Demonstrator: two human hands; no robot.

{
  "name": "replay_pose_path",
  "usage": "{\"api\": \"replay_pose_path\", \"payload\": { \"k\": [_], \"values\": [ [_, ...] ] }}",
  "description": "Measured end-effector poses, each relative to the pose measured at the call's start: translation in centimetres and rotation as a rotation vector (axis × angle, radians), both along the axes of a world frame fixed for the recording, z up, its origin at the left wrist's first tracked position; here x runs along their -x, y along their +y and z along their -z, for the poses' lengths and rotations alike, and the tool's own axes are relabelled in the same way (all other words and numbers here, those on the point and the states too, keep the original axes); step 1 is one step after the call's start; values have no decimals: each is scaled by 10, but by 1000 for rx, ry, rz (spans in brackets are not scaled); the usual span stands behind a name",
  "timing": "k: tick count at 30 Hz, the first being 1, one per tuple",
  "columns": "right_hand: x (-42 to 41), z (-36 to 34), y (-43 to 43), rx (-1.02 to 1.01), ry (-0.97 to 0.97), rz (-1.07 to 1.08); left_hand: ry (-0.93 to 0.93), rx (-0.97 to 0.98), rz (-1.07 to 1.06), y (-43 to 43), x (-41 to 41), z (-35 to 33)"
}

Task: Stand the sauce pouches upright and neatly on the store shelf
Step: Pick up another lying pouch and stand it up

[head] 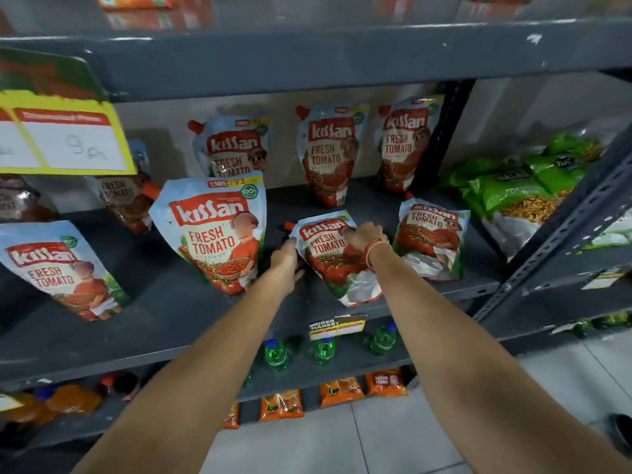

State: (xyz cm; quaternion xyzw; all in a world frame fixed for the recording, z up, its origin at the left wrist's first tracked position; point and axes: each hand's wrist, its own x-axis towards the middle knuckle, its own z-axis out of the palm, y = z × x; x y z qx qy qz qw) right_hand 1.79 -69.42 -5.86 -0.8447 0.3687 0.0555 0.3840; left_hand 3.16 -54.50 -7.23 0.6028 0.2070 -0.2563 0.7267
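— At centre frame, on the grey store shelf (178,313): both hands on one tomato sauce pouch (337,260). Right hand (364,236) clamped over its top edge, left hand (285,265) pressed flat against its lower left side, fingers loose.

— Upright yet?

— Not yet. Leaning back, base near the shelf's front lip.

— How far along overall?

— Roughly midway, by the look of it. Three back-row pouches (330,155) standing against the rear wall. Big front pouch (213,230) left of centre tilted. Far-left pouch (60,268) slumped. Right-hand pouch (432,239) leaning too.

— Readable print?

— "Kissan", "FRESH TOMATO", a struck "105" beside "93", a green "100%" badge. Yellow price card (65,138) at upper left, handwritten digits unclear. "SUPER MARKET" on the shelf-edge tag (337,326).
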Motion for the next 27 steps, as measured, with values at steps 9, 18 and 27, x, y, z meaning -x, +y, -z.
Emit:
{"api": "replay_pose_path", "payload": {
  "k": [9,18,27],
  "values": [
    [13,9,-22,-609,-211,224,-30,38,-66,-26,-5,6],
    [28,-43,-16,-709,-676,219,-340,23,-141,-35,6,-61],
    [39,-78,-21,-571,-1051,61,-642,78,-146,-23,17,-86]
  ]
}}
